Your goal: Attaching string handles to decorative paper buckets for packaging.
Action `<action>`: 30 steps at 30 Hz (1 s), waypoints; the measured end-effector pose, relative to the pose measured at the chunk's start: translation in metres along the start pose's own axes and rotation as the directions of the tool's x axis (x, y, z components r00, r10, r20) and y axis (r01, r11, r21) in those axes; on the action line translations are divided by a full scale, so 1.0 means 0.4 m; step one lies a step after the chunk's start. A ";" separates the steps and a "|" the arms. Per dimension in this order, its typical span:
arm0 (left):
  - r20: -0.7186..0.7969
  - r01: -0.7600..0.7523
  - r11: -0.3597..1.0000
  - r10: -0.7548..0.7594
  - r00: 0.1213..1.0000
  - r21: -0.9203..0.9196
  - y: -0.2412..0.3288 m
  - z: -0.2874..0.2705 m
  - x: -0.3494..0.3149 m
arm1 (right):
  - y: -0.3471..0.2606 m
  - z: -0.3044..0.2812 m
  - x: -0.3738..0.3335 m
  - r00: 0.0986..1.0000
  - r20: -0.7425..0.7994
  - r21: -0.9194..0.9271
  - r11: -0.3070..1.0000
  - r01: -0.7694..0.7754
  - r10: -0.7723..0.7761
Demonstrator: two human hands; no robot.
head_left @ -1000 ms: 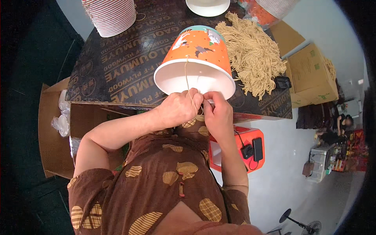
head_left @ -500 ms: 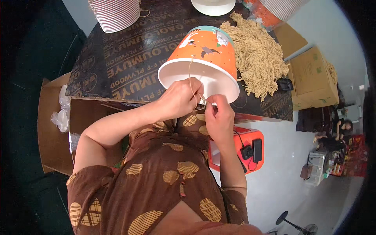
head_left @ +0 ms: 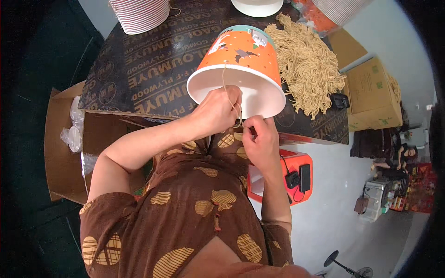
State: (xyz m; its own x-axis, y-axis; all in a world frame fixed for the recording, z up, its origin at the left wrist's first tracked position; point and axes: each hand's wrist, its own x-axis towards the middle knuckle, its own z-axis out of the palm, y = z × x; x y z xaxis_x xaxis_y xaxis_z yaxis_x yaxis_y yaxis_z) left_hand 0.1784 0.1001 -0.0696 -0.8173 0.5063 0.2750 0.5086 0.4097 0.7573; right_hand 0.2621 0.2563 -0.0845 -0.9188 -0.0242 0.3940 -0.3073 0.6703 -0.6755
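Note:
An orange paper bucket (head_left: 262,60) with printed animal figures and a teal band at its base lies on its side, its white mouth turned toward me. A thin tan cord (head_left: 224,81) runs from a hole near the upper rim down across the opening. My left hand (head_left: 219,109) is closed around this cord in front of the mouth. Close to the lower rim, my right hand (head_left: 260,139) pinches with thumb and forefinger at a small loop of the cord; its exact grip is partly hidden. A heap of cut tan cords (head_left: 308,69) lies right of the bucket.
The dark plywood table (head_left: 162,60) bears a stack of striped-looking buckets (head_left: 141,16) and a white round container (head_left: 257,8). A black object (head_left: 340,100) sits by the cords. Cardboard boxes (head_left: 373,95) stand right; a red stool (head_left: 303,162) is below.
The right hand has moved slightly up toward the bucket's lower rim, and the left hand has shifted a little upward with the cord. The bucket's mouth has tipped slightly.

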 end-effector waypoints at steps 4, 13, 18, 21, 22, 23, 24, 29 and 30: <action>0.055 0.060 0.989 -0.068 0.996 0.132 0.024 -0.026 0.009 | 0.001 -0.011 0.001 0.999 -0.012 -0.029 0.999 0.044 -0.044; 0.378 0.473 0.705 -0.303 0.875 -0.529 0.007 -0.015 0.019 | 0.007 -0.016 0.003 1.000 -0.005 -0.021 0.999 0.029 -0.029; 0.414 0.516 0.648 -0.321 0.852 -0.560 0.047 -0.026 0.031 | 0.012 -0.015 0.005 0.997 -0.028 -0.042 0.997 0.071 -0.072; 0.362 0.448 0.756 -0.296 0.884 -0.477 0.020 0.000 0.029 | 0.007 -0.016 0.004 1.000 0.007 -0.007 1.000 -0.008 0.008; 0.327 0.396 0.809 -0.267 0.906 -0.436 0.007 0.009 0.028 | 0.005 -0.015 0.004 1.000 0.008 -0.014 1.000 -0.015 0.015; 0.329 0.397 0.808 -0.268 0.905 -0.435 0.004 0.014 0.029 | 0.006 -0.015 0.003 1.000 0.007 -0.023 0.999 -0.026 0.026; 0.278 0.335 0.865 -0.241 0.930 -0.373 0.003 0.017 0.030 | 0.008 -0.012 0.002 1.000 0.007 -0.023 0.999 -0.028 0.028; 0.225 0.258 0.933 -0.203 0.953 -0.249 -0.004 0.024 0.033 | 0.008 -0.005 0.005 0.997 -0.065 -0.059 0.997 0.042 -0.046; 0.210 0.247 0.934 -0.196 0.958 -0.257 -0.004 0.026 0.033 | 0.007 -0.007 0.004 0.997 -0.067 -0.060 0.997 0.041 -0.045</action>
State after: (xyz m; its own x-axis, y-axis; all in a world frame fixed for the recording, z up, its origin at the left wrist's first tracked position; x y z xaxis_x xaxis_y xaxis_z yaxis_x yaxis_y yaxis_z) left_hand 0.1697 0.1141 -0.0735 -0.8255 0.5643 -0.0092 0.2037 0.3132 0.9276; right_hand 0.2604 0.2601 -0.0841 -0.8856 -0.0044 0.4645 -0.3289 0.7121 -0.6202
